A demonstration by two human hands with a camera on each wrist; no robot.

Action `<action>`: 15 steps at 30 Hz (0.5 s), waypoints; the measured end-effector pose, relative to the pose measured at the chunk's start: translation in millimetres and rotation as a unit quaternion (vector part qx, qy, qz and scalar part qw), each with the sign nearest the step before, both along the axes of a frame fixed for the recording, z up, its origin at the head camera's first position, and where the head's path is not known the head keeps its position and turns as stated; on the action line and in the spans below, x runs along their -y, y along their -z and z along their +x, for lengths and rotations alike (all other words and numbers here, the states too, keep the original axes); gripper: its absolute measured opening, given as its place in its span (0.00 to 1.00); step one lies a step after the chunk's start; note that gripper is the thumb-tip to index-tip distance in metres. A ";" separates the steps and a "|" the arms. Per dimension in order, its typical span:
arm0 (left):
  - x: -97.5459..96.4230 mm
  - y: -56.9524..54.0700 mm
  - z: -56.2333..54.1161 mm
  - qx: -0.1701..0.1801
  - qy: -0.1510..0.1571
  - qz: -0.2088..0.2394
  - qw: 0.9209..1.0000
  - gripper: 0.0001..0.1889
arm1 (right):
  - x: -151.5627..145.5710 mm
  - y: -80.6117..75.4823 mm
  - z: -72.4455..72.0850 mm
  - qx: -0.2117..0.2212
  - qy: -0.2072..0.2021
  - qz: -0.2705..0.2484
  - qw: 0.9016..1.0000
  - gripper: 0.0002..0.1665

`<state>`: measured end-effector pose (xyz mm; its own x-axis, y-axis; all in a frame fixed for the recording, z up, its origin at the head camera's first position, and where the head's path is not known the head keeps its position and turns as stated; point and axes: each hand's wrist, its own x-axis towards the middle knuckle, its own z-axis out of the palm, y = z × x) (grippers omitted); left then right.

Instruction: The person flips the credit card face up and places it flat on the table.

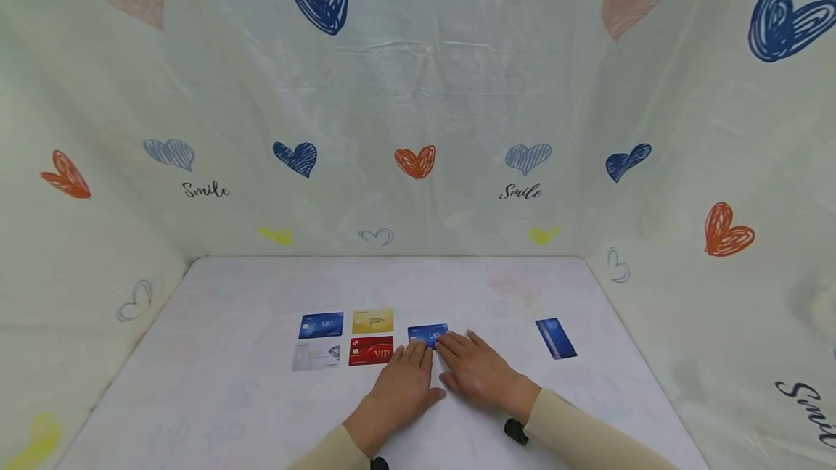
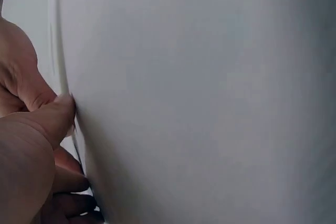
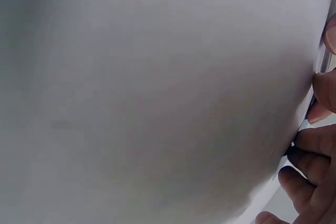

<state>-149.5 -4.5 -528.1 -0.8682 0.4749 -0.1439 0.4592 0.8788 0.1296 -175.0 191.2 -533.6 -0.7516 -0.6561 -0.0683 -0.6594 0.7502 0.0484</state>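
A blue VIP card (image 1: 424, 332) lies flat on the white table in the head view, its lower part covered by fingertips. My left hand (image 1: 406, 386) lies palm down, its extended fingers touching the card's lower edge. From the other side, my right hand (image 1: 482, 377) rests its fingertips on the card's right end. The left wrist view shows the left hand (image 2: 26, 150) low against the tabletop. In the right wrist view, the right hand's fingers (image 3: 310, 142) meet the surface, but the card cannot be made out.
Left of the hands lie a blue VIP card (image 1: 321, 325), a gold card (image 1: 373, 321), a silver card (image 1: 316, 355) and a red VIP card (image 1: 371, 351). A blue striped card (image 1: 556, 339) lies at right. Heart-printed curtain (image 1: 424, 107) surrounds the table (image 1: 228, 296).
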 end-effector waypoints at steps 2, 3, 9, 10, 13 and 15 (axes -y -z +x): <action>1.5 0.6 -4.9 -0.004 -0.004 -0.002 1.000 0.45 | 3.2 -0.1 -4.6 0.005 0.003 -0.002 1.000 0.35; 2.2 0.5 -7.1 -0.004 -0.006 -0.003 1.000 0.46 | 5.0 -0.1 -7.2 0.008 0.005 -0.003 1.000 0.36; 7.0 1.6 -20.4 -0.004 -0.005 -0.004 1.000 0.53 | 13.9 -1.1 -19.8 0.018 0.016 -0.015 1.000 0.36; 7.8 1.9 -22.3 -0.003 -0.004 -0.004 1.000 0.54 | 15.1 -1.2 -21.2 0.019 0.018 -0.018 1.000 0.36; 9.7 3.8 -27.5 -0.005 0.001 -0.005 1.000 0.56 | 17.6 -1.3 -24.7 0.022 0.026 -0.019 0.999 0.36; 10.3 3.9 -29.4 0.001 0.000 -0.003 1.000 0.57 | 18.7 -1.1 -26.3 0.026 0.032 -0.021 0.999 0.37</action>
